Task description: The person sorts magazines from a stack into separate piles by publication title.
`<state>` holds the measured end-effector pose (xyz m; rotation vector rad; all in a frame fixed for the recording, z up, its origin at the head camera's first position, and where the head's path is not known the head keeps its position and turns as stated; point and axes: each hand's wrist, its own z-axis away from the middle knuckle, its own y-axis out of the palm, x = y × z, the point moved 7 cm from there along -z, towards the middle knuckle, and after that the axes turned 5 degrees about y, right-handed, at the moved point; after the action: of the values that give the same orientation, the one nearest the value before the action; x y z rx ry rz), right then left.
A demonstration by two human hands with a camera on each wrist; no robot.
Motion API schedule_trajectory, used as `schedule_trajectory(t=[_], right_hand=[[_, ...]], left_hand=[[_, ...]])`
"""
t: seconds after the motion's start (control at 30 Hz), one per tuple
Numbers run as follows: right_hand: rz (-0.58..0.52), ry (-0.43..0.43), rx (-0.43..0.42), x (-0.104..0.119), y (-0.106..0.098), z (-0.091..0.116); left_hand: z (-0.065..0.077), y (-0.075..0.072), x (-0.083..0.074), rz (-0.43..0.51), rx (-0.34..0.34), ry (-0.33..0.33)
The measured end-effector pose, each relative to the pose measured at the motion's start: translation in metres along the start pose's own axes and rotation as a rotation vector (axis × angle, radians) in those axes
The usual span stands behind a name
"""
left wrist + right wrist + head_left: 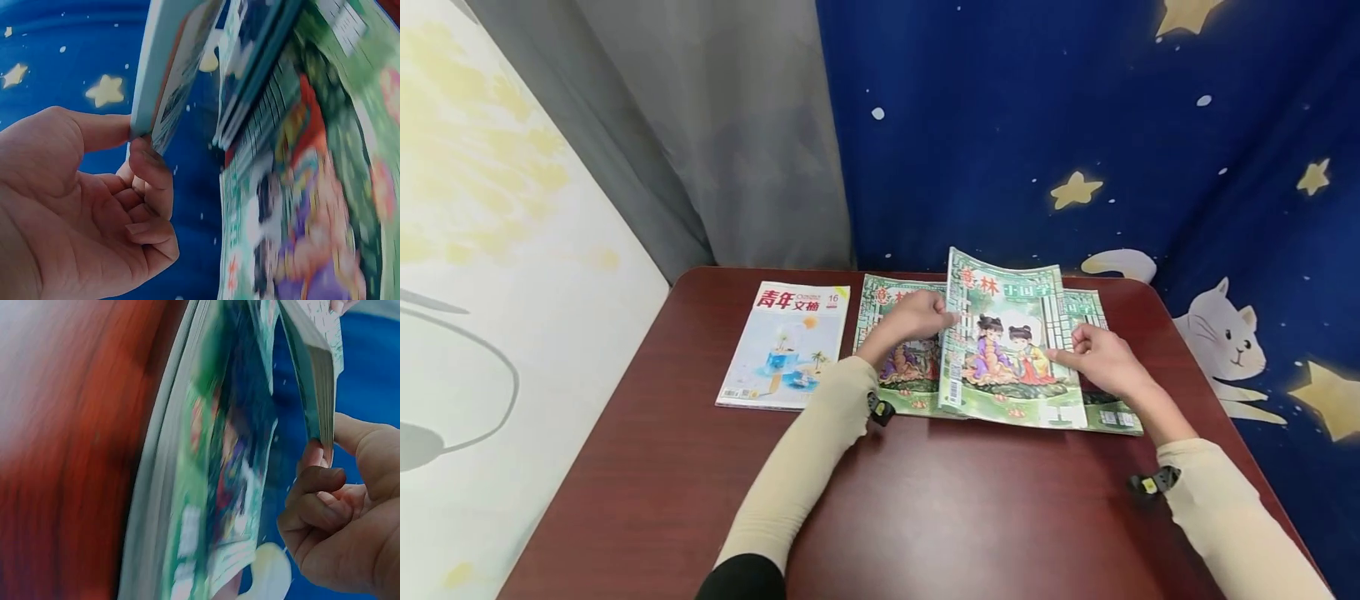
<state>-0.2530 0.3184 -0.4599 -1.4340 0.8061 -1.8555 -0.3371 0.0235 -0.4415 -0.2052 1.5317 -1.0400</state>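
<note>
Two hands pinch a green 意林 magazine by its sides

The left hand (917, 315) clamps the spine edge of the 意林 magazine (1011, 342) between thumb and fingers, while the right hand (1105, 362) pinches the opposite edge. It is held raised above the dark red wooden table (925, 508), cover up, with two children in bright robes on it. Matching green magazines show from under it, one to the left (910, 400) and one to the right (1116, 419). Further left, apart from them, a white 青年文摘 magazine (784, 346) lies flat on the tabletop, near the dark blue starry curtain (970, 167)
</note>
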Motion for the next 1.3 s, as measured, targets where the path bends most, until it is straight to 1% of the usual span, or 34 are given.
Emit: schedule_trajectory(t=[0.07,0.2,0.27,0.33,0.43,0.53,0.63,0.7,0.8,0.87,0.93,1.0,1.1,1.2,1.3], right_hand=[[-0.032,0.016,0.006,-0.015,-0.001,0.002],[-0.137,0.058,0.015,-0.045,0.0,0.008],[-0.193,0.073,0.017,-0.059,0.0,0.012],[-0.228,0.076,0.009,-0.07,-0.001,0.013],[-0.267,0.072,-0.009,-0.083,-0.004,0.011],[-0.256,0.065,-0.035,-0.093,-0.008,0.008],[-0.211,0.062,-0.061,-0.103,-0.012,0.007],[-0.177,0.065,-0.075,-0.108,-0.014,0.007],[-0.15,0.068,-0.093,-0.113,-0.016,0.006],[-0.145,0.072,-0.107,-0.113,-0.016,0.005],[-0.156,0.08,-0.125,-0.112,-0.016,0.003],[-0.169,0.09,-0.145,-0.111,-0.016,0.002],[-0.193,0.107,-0.173,-0.109,-0.016,0.0],[-0.194,0.121,-0.181,-0.109,-0.017,-0.002],[-0.189,0.155,-0.156,-0.111,-0.017,-0.006]], left_hand=[[-0.004,0.012,-0.007,0.013,0.005,-0.001],[-0.012,0.034,-0.016,0.026,0.021,-0.001],[-0.018,0.047,-0.019,0.015,0.052,0.003],[-0.026,0.058,-0.02,0.014,0.087,-0.002],[-0.034,0.07,-0.021,0.009,0.124,-0.027],[-0.043,0.078,-0.025,-0.022,0.143,-0.048],[-0.049,0.086,-0.031,-0.072,0.163,-0.067],[-0.052,0.09,-0.035,-0.104,0.174,-0.084],[-0.054,0.093,-0.039,-0.174,0.163,-0.086],[-0.054,0.092,-0.04,-0.234,0.135,-0.078],[-0.054,0.09,-0.04,-0.296,0.088,-0.06],[-0.053,0.09,-0.039,-0.337,0.05,-0.046],[-0.053,0.09,-0.039,-0.366,0.012,-0.021],[-0.054,0.092,-0.039,-0.366,0.02,-0.023],[-0.054,0.092,-0.038,-0.359,0.03,-0.033]])
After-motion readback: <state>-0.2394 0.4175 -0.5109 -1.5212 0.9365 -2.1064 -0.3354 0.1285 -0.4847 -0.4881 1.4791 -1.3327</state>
